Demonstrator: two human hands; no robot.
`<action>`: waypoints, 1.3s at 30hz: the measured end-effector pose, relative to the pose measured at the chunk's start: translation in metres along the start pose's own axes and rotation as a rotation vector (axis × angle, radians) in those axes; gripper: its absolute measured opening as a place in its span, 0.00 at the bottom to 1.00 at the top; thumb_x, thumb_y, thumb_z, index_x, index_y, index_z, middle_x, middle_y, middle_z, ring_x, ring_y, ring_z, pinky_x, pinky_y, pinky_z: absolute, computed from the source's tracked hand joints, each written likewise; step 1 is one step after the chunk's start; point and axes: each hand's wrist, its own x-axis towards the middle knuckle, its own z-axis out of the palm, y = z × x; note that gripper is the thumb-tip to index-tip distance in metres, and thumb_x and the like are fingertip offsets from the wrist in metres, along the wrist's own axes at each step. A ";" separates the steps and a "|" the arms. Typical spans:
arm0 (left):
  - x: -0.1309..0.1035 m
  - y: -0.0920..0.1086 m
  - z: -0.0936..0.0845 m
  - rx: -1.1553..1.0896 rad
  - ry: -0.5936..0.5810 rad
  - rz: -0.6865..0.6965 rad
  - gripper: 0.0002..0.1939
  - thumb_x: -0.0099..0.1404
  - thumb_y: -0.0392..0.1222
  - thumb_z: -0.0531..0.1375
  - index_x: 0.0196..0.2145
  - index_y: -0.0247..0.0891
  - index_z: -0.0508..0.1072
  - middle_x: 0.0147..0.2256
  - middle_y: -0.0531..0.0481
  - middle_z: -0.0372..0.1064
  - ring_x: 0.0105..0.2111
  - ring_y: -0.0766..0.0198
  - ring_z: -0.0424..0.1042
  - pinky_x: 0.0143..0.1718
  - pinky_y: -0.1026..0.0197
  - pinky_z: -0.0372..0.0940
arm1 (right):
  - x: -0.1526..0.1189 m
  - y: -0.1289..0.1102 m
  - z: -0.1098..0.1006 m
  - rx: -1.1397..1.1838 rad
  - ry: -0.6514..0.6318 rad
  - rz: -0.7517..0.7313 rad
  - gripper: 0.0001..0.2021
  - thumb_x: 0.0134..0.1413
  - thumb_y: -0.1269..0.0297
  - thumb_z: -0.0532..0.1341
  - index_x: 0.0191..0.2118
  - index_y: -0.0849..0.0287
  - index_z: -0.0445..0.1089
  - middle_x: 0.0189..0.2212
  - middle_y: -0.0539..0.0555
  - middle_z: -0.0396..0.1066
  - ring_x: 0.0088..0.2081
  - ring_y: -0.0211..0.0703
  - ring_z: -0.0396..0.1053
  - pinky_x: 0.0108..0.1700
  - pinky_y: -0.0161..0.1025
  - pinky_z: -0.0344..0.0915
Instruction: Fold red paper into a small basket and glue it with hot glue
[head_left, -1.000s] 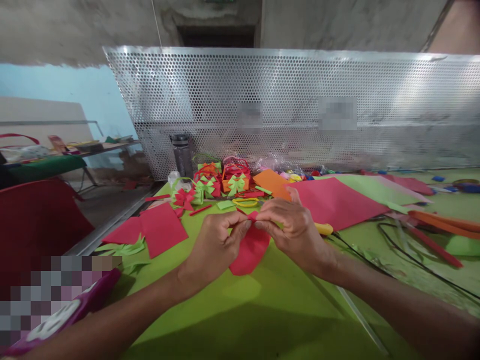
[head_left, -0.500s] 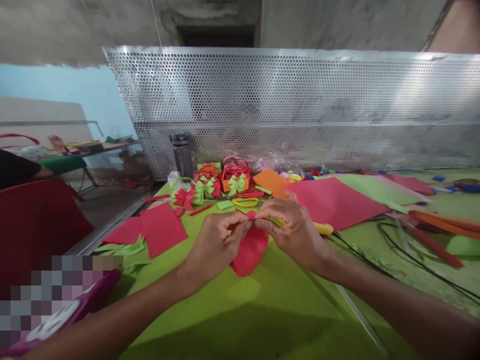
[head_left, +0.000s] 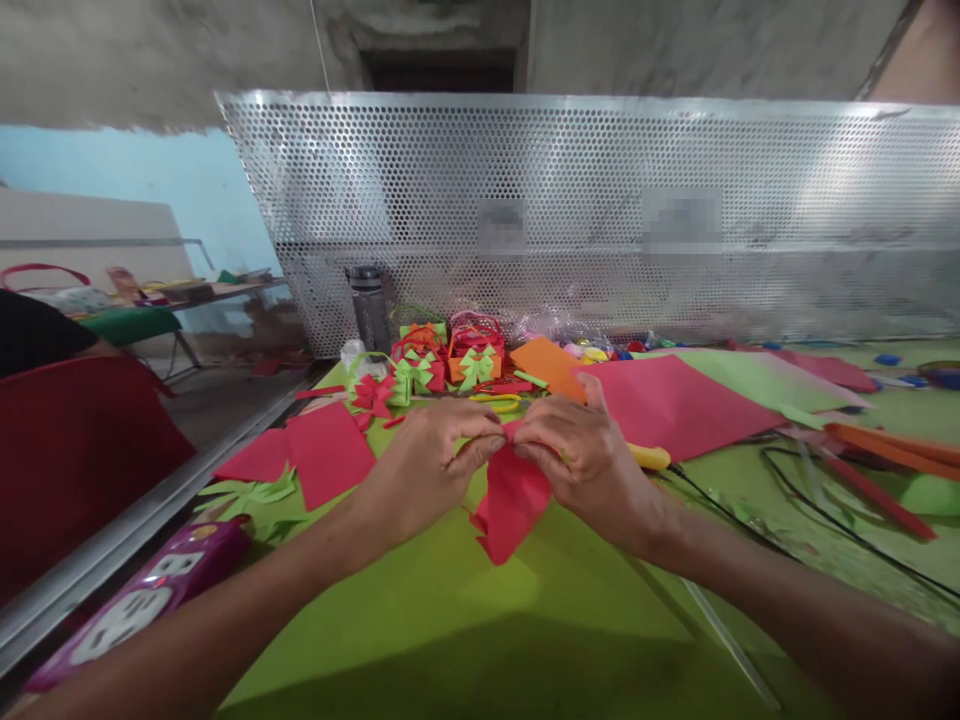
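A folded red piece (head_left: 516, 500) hangs from the fingertips of both hands over the green work surface (head_left: 420, 630). My left hand (head_left: 439, 465) pinches its top edge between thumb and forefinger. Close beside it, my right hand (head_left: 574, 460) pinches the same edge, its fingers curled. The piece's lower left edge looks cut into small points. Just behind the hands lie yellow-handled scissors (head_left: 495, 402), partly hidden. Small red and orange baskets (head_left: 476, 365) with light green bows stand farther back.
Red sheets (head_left: 330, 450) and green cut strips (head_left: 255, 490) lie left, near a purple case (head_left: 150, 600). A dark bottle (head_left: 367, 305) stands by the perforated metal panel (head_left: 525, 170). To the right are a large red sheet (head_left: 675, 400), a yellow-handled tool (head_left: 649, 457) and black cable.
The red piece has turned and swung slightly right, and its pointed lower left edge now shows. My right hand's fingers are more curled. The view has shifted a little.
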 end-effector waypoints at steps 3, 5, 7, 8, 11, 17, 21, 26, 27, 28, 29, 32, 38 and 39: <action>0.001 -0.001 0.000 -0.021 -0.055 -0.052 0.10 0.64 0.38 0.53 0.32 0.36 0.74 0.30 0.50 0.72 0.32 0.64 0.69 0.35 0.62 0.61 | -0.002 -0.001 0.001 -0.020 -0.015 -0.005 0.10 0.57 0.70 0.54 0.26 0.59 0.67 0.25 0.50 0.67 0.30 0.38 0.62 0.42 0.43 0.55; 0.001 0.000 -0.001 0.004 -0.070 -0.074 0.10 0.64 0.37 0.52 0.32 0.36 0.74 0.29 0.50 0.72 0.31 0.64 0.69 0.33 0.63 0.61 | -0.002 -0.001 0.002 -0.018 -0.010 -0.006 0.10 0.57 0.71 0.54 0.26 0.60 0.67 0.24 0.50 0.67 0.30 0.37 0.62 0.43 0.44 0.55; 0.001 0.001 -0.001 0.020 -0.069 -0.083 0.11 0.64 0.36 0.52 0.32 0.35 0.74 0.29 0.50 0.71 0.30 0.65 0.68 0.32 0.63 0.60 | -0.001 -0.001 0.002 0.001 0.000 -0.007 0.09 0.56 0.72 0.54 0.26 0.60 0.67 0.24 0.50 0.67 0.30 0.38 0.63 0.42 0.43 0.55; 0.001 0.002 -0.002 0.018 -0.063 -0.083 0.10 0.64 0.37 0.52 0.32 0.35 0.74 0.29 0.50 0.71 0.30 0.65 0.68 0.32 0.63 0.60 | -0.001 -0.001 0.002 0.016 0.008 -0.006 0.09 0.56 0.72 0.55 0.27 0.60 0.67 0.24 0.50 0.67 0.30 0.38 0.63 0.41 0.43 0.55; 0.001 0.002 -0.002 -0.032 -0.040 -0.073 0.10 0.63 0.36 0.53 0.33 0.36 0.74 0.30 0.51 0.72 0.31 0.65 0.69 0.32 0.64 0.60 | 0.000 -0.001 0.001 0.076 0.044 -0.001 0.05 0.55 0.72 0.56 0.30 0.60 0.67 0.25 0.50 0.68 0.30 0.37 0.64 0.39 0.39 0.57; 0.001 -0.002 -0.002 -0.179 -0.083 -0.057 0.09 0.62 0.36 0.54 0.34 0.39 0.76 0.29 0.54 0.74 0.30 0.66 0.71 0.31 0.66 0.62 | -0.001 -0.001 0.001 0.079 0.056 -0.004 0.06 0.55 0.72 0.56 0.28 0.60 0.66 0.25 0.50 0.68 0.30 0.37 0.65 0.39 0.38 0.58; 0.001 -0.001 0.000 -0.121 -0.080 -0.065 0.10 0.60 0.33 0.55 0.32 0.38 0.76 0.30 0.53 0.75 0.29 0.66 0.71 0.31 0.65 0.62 | -0.001 -0.002 0.002 0.061 0.059 -0.039 0.08 0.56 0.72 0.55 0.27 0.60 0.65 0.25 0.50 0.69 0.30 0.37 0.65 0.42 0.42 0.57; 0.001 0.002 0.003 -0.103 -0.047 -0.066 0.11 0.57 0.30 0.55 0.31 0.37 0.76 0.29 0.53 0.75 0.29 0.66 0.71 0.30 0.66 0.61 | -0.001 -0.001 0.003 0.077 0.053 -0.060 0.08 0.56 0.73 0.55 0.27 0.59 0.66 0.25 0.51 0.69 0.31 0.39 0.66 0.41 0.43 0.58; 0.001 0.002 0.004 -0.107 -0.051 -0.073 0.11 0.57 0.30 0.54 0.30 0.37 0.76 0.27 0.53 0.74 0.29 0.66 0.71 0.30 0.66 0.61 | -0.001 0.000 0.003 0.082 0.048 -0.063 0.08 0.56 0.72 0.55 0.27 0.59 0.66 0.25 0.51 0.69 0.31 0.39 0.66 0.41 0.43 0.58; 0.001 0.002 0.005 -0.111 -0.058 -0.083 0.11 0.57 0.30 0.54 0.30 0.36 0.76 0.26 0.53 0.73 0.28 0.66 0.70 0.29 0.66 0.60 | -0.001 0.000 0.004 0.087 0.043 -0.068 0.07 0.56 0.72 0.55 0.28 0.60 0.66 0.25 0.51 0.69 0.31 0.40 0.66 0.41 0.44 0.58; 0.001 0.001 0.005 -0.115 -0.067 -0.094 0.11 0.58 0.30 0.53 0.29 0.36 0.76 0.25 0.53 0.73 0.27 0.66 0.69 0.28 0.67 0.60 | -0.001 0.001 0.004 0.093 0.040 -0.075 0.07 0.56 0.72 0.55 0.28 0.60 0.67 0.26 0.52 0.69 0.31 0.40 0.65 0.40 0.44 0.59; 0.000 -0.001 0.006 -0.146 -0.097 -0.132 0.11 0.58 0.32 0.52 0.28 0.35 0.75 0.22 0.54 0.69 0.23 0.69 0.65 0.24 0.68 0.57 | -0.001 0.003 0.004 0.101 0.030 -0.101 0.07 0.56 0.70 0.56 0.28 0.59 0.67 0.26 0.52 0.69 0.32 0.40 0.65 0.40 0.44 0.58; -0.001 -0.002 0.006 -0.248 -0.129 -0.175 0.11 0.56 0.31 0.52 0.26 0.34 0.74 0.19 0.57 0.61 0.20 0.73 0.56 0.21 0.70 0.51 | 0.001 0.004 0.004 0.094 0.036 -0.158 0.08 0.56 0.72 0.54 0.27 0.59 0.66 0.27 0.52 0.68 0.33 0.39 0.64 0.44 0.46 0.56; -0.001 -0.002 0.006 -0.254 -0.126 -0.175 0.11 0.56 0.31 0.52 0.26 0.34 0.74 0.19 0.57 0.61 0.20 0.73 0.55 0.21 0.70 0.51 | 0.001 0.003 0.004 0.092 0.037 -0.160 0.08 0.56 0.73 0.54 0.27 0.60 0.66 0.28 0.52 0.67 0.33 0.40 0.64 0.44 0.46 0.56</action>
